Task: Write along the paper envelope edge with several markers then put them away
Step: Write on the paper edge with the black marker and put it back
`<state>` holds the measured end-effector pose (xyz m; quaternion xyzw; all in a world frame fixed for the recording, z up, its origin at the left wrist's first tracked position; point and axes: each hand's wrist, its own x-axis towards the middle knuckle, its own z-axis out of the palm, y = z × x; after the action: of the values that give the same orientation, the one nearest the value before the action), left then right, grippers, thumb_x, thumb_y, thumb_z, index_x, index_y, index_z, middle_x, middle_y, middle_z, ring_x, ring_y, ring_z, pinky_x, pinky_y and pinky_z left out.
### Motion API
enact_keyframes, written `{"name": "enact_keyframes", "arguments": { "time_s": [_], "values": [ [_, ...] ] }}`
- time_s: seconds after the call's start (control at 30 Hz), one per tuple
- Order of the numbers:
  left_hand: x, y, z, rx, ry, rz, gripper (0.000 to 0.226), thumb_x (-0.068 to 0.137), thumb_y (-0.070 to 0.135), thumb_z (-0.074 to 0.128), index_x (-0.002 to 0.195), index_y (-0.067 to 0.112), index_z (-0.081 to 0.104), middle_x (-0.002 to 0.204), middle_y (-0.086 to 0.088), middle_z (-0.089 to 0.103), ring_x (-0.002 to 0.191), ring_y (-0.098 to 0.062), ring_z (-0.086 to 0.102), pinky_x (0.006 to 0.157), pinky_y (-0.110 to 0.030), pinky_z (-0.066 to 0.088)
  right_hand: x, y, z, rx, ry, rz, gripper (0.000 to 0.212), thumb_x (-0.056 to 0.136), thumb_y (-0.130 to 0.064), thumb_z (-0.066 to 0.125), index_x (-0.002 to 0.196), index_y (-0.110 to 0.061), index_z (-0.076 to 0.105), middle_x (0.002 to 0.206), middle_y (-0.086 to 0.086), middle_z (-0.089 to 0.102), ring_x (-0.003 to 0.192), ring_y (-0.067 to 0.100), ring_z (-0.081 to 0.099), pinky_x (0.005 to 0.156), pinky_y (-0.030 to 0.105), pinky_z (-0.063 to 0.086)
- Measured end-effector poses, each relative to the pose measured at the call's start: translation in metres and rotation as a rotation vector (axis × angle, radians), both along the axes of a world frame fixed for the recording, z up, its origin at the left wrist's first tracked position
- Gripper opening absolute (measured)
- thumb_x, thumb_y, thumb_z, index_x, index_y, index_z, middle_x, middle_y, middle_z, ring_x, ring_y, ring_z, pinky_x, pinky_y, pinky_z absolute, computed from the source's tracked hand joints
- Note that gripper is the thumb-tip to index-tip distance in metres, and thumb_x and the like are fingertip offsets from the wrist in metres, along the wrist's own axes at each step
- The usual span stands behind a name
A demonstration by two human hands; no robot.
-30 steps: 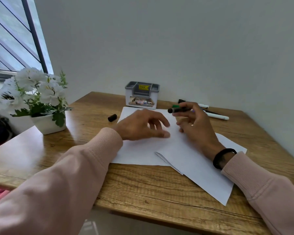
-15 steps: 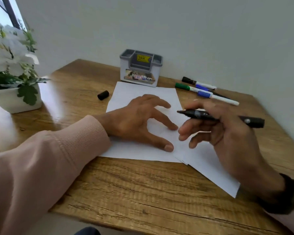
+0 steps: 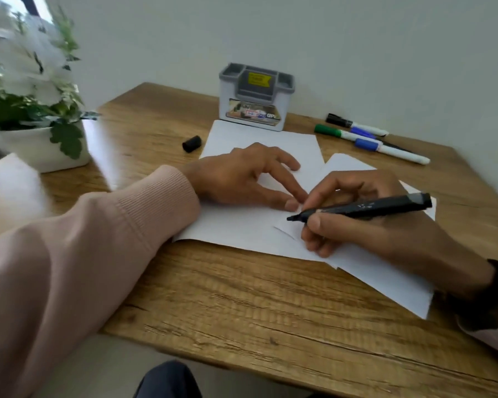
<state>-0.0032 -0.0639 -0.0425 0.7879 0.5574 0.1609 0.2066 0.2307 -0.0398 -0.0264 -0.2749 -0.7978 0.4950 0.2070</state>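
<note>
A white paper envelope (image 3: 365,271) lies tilted on a white sheet (image 3: 259,139) in the middle of the wooden desk (image 3: 242,305). My right hand (image 3: 354,222) grips an uncapped black marker (image 3: 368,209), its tip pointing left, just above the envelope's left edge. My left hand (image 3: 242,176) presses flat on the sheet with spread fingers, its thumb close to the marker tip. The marker's black cap (image 3: 191,143) lies left of the sheet. Several capped markers (image 3: 368,139), green, blue and black, lie at the back right.
A grey and white pen holder (image 3: 256,101) stands at the back against the wall. A white pot of white flowers (image 3: 38,139) sits at the desk's left end. The desk's front edge runs close below the papers.
My right hand has come down and turned the black marker so its tip sits by the envelope's left edge. The camera has moved closer. My left hand stays on the sheet.
</note>
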Motion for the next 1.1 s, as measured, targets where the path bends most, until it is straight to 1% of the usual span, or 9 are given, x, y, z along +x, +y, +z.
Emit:
{"name": "enact_keyframes", "arguments": {
  "time_s": [0.1,0.3,0.43,0.53,0.63,0.7,0.8,0.93,1.1],
  "values": [
    [-0.004,0.002,0.001,-0.026,0.02,-0.017,0.034,0.072,0.074,0.057,0.105,0.068,0.064,0.147,0.025,0.042,0.137,0.0,0.031,0.117,-0.043,0.031,-0.008,0.003,-0.006,0.068,-0.036,0.009,0.011,0.085,0.003,0.08,0.093,0.0,0.072,0.075,0.016,0.08,0.063,0.028,0.079,0.058,0.031,0.064],
    [-0.011,0.006,0.003,-0.121,0.001,-0.058,0.04,0.073,0.065,0.064,0.113,0.066,0.064,0.15,0.028,0.036,0.143,-0.001,0.023,0.122,-0.04,0.02,-0.015,0.002,-0.016,0.198,-0.046,-0.068,0.008,0.081,-0.008,0.081,0.081,-0.01,0.073,0.057,0.009,0.073,0.042,0.017,0.066,0.042,0.022,0.053],
    [-0.013,0.005,0.005,-0.152,0.003,-0.068,0.036,0.082,0.054,0.07,0.116,0.065,0.063,0.153,0.025,0.034,0.145,-0.001,0.022,0.121,-0.036,0.016,-0.015,0.0,-0.017,0.29,-0.07,-0.083,0.008,0.078,-0.014,0.082,0.076,-0.015,0.074,0.061,-0.001,0.075,0.041,0.008,0.064,0.043,0.016,0.05],
    [-0.013,0.004,0.006,-0.159,0.007,-0.064,0.038,0.085,0.05,0.072,0.119,0.063,0.062,0.154,0.024,0.033,0.145,-0.001,0.022,0.119,-0.033,0.015,-0.015,-0.003,-0.016,0.277,-0.059,-0.083,0.008,0.078,-0.016,0.082,0.076,-0.015,0.074,0.061,-0.001,0.074,0.04,0.008,0.063,0.043,0.016,0.049],
    [-0.013,0.004,0.006,-0.159,0.035,-0.06,0.039,0.084,0.055,0.072,0.119,0.066,0.06,0.154,0.025,0.031,0.147,-0.004,0.019,0.124,-0.046,0.014,-0.015,-0.003,-0.016,0.274,-0.062,-0.088,0.009,0.08,-0.014,0.082,0.077,-0.014,0.074,0.058,-0.004,0.073,0.039,0.007,0.062,0.042,0.015,0.048],
    [-0.012,0.004,0.006,-0.16,0.048,-0.048,0.039,0.084,0.055,0.073,0.117,0.068,0.059,0.154,0.027,0.031,0.147,-0.004,0.019,0.124,-0.049,0.014,-0.015,-0.003,-0.016,0.292,-0.077,-0.09,0.01,0.081,-0.013,0.082,0.077,-0.013,0.073,0.054,-0.007,0.071,0.038,0.007,0.061,0.042,0.016,0.048],
    [-0.011,0.003,0.007,-0.159,0.044,-0.04,0.038,0.084,0.053,0.073,0.117,0.067,0.06,0.154,0.026,0.031,0.147,-0.003,0.019,0.124,-0.045,0.014,-0.015,-0.003,-0.016,0.306,-0.086,-0.098,0.01,0.082,-0.013,0.082,0.077,-0.013,0.073,0.053,-0.006,0.07,0.037,0.006,0.06,0.042,0.016,0.048],
    [-0.01,0.003,0.009,-0.172,0.032,-0.034,0.039,0.086,0.049,0.072,0.12,0.063,0.06,0.157,0.021,0.03,0.147,-0.004,0.019,0.119,-0.034,0.014,-0.016,-0.004,-0.016,0.321,-0.09,-0.094,0.01,0.083,-0.013,0.082,0.077,-0.014,0.074,0.053,-0.008,0.069,0.037,0.007,0.059,0.042,0.016,0.047],
    [-0.01,0.002,0.009,-0.2,0.022,-0.028,0.038,0.085,0.051,0.072,0.118,0.066,0.058,0.158,0.022,0.028,0.148,-0.005,0.018,0.118,-0.034,0.015,-0.016,-0.003,-0.016,0.318,-0.114,-0.096,0.009,0.082,-0.016,0.082,0.077,-0.016,0.075,0.057,-0.007,0.071,0.037,0.007,0.059,0.042,0.018,0.048]
  ]
}}
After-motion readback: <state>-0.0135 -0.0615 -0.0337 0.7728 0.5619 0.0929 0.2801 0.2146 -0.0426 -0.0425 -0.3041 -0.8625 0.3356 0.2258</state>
